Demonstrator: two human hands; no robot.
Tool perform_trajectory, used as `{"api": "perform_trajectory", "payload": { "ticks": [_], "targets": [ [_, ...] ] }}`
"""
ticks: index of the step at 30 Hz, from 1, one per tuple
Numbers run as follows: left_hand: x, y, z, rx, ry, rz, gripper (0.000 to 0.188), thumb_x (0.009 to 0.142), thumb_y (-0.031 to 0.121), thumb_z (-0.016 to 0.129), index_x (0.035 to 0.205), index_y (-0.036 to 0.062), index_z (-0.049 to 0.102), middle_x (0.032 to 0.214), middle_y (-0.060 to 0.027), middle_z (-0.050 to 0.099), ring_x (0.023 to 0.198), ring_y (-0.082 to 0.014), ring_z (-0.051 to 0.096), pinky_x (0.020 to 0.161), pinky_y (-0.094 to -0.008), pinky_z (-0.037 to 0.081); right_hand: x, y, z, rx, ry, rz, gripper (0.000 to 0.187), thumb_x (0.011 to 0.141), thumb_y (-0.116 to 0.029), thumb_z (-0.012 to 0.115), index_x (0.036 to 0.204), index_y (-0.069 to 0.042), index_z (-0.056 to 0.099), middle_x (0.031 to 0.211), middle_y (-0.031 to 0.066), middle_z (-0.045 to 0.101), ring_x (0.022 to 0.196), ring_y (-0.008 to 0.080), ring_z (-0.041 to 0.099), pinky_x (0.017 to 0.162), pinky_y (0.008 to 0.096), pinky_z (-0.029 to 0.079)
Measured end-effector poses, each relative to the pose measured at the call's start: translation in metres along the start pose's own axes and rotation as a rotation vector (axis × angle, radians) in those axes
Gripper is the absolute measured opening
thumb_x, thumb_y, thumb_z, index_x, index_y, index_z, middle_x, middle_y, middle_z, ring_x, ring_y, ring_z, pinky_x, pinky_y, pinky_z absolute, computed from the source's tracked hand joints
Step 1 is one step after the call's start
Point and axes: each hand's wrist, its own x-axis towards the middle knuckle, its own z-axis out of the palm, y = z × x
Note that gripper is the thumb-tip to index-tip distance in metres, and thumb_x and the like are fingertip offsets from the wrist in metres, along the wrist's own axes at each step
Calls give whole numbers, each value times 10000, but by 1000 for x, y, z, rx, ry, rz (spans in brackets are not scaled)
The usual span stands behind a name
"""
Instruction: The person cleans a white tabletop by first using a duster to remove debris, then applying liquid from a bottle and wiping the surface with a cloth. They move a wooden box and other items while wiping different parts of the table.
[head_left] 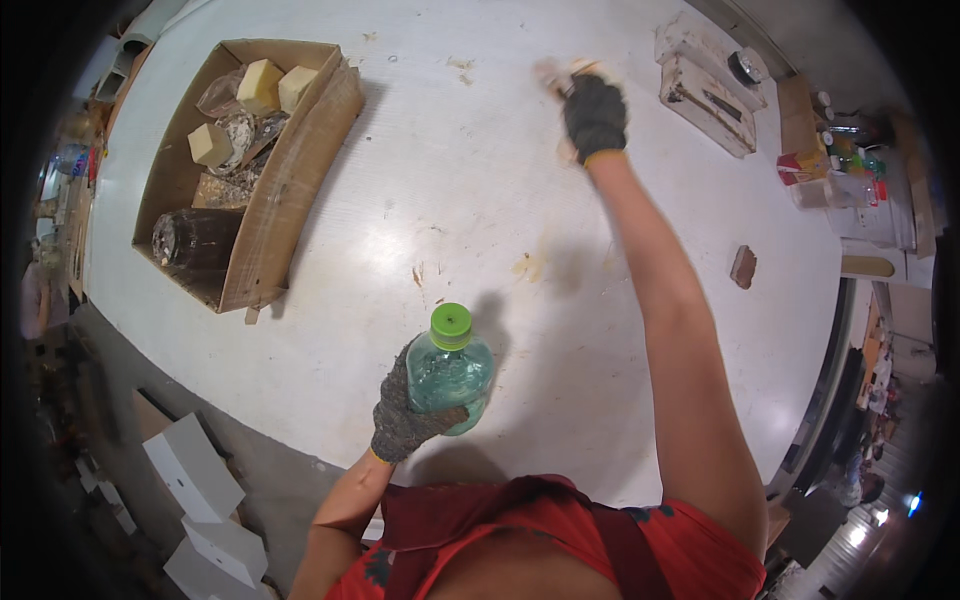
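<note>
My left hand (402, 415), in a grey knitted glove, is closed around a clear greenish plastic bottle (450, 375) with a bright green cap. The bottle is upright near the table's front edge, and clear liquid shows inside. My right arm stretches to the far part of the white table (400, 190). There my right hand (596, 115), in a dark glove, presses down on a pale beige rag (550, 78). Only the rag's edges show around the glove, and they are blurred. Light brown stains mark the tabletop between my hands.
At the left stands a cardboard box (290, 200) with pale yellow blocks (260, 86), crumpled plastic and a dark wrapped roll (195, 240). White blocks (708, 105) lie far right, and a small brown piece (743, 267) nearer. Bottles and containers crowd the right edge.
</note>
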Motion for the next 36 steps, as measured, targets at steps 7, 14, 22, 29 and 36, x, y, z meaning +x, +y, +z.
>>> {"api": "perform_trajectory", "payload": {
  "ticks": [7, 14, 22, 29, 36],
  "targets": [
    [-7, -20, -7, 27, 33, -81, 895, 517, 302, 908, 1267, 72, 477, 1146, -111, 629, 1035, -248, 619, 907, -377, 493, -133, -37, -106, 372, 25, -602, 350, 864, -218, 521, 1194, -134, 604, 1107, 106, 613, 959, 281, 585, 823, 416, 451],
    [-1, -3, 0, 56, -2, -54, 867, 528, 296, 906, 1249, 66, 485, 1132, -106, 630, 1018, -239, 619, 886, -376, 503, -38, 74, -17, -94, 254, 40, 279, 866, -305, 535, 1006, -82, 627, 937, 131, 646, 891, 337, 595, 783, 447, 444],
    [-8, -16, -6, 116, 95, -10, 770, 570, 264, 878, 1215, 61, 510, 1106, -94, 638, 994, -225, 619, 864, -371, 505, -174, -70, -152, 488, -327, -491, 339, 828, -163, 574, 1166, -158, 599, 1227, 94, 549, 1119, 262, 531, 973, 493, 364],
    [-1, -6, -6, 51, -22, -86, 827, 508, 225, 888, 1228, 74, 508, 1095, -118, 648, 987, -246, 633, 862, -375, 512, -103, 134, -60, 12, -64, 151, 226, 876, -204, 516, 1039, -108, 640, 950, 146, 650, 880, 333, 605, 743, 451, 464],
    [11, 15, 3, 75, -161, -27, 824, 541, 234, 880, 1263, 78, 516, 1123, -107, 645, 1005, -237, 630, 899, -373, 500, -174, 42, -97, 379, 149, -118, 168, 792, -96, 564, 910, -64, 679, 897, 128, 642, 837, 315, 601, 701, 422, 474]
  ]
}}
